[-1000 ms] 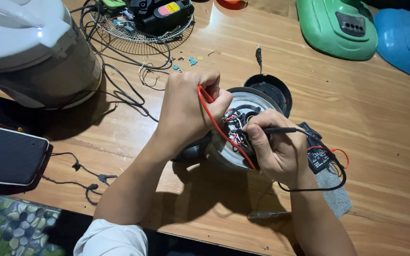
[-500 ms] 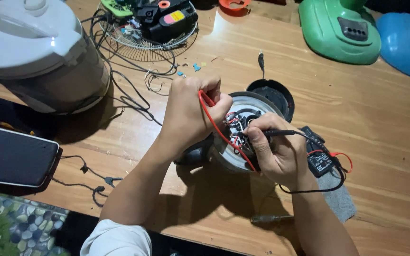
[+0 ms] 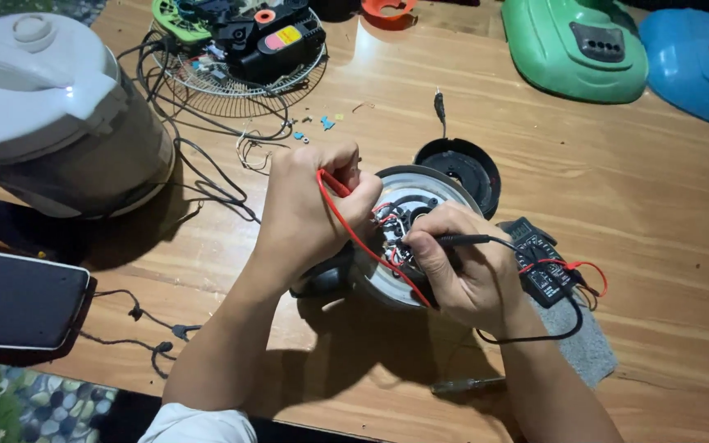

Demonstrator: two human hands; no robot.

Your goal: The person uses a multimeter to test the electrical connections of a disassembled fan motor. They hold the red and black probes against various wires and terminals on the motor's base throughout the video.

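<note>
The round metal base (image 3: 408, 238) of a kitchen machine is lying upside down in the middle of the wooden table (image 3: 658, 205), with small wires and parts showing inside it. It is looking hard and a bit heavy, but the thin wires inside are looking easy to break, so the smooth outer rim is seeming the safest place to hold. The left hand (image 3: 309, 209) is pinching a red probe (image 3: 334, 182) with its fingers closed tight on it, tip down in the base. The right hand (image 3: 461, 275) is gripping a black probe (image 3: 453, 240) the same way. Red and black leads are running to a small black meter (image 3: 543, 262) sitting just beside the right hand on a grey cloth (image 3: 588, 349). A black round cover (image 3: 461, 168) is touching the far side of the base. A screwdriver (image 3: 469, 383) is lying near the right arm. A white cooker (image 3: 51, 115) and loose cables (image 3: 207, 176) are sitting to the left.
</note>
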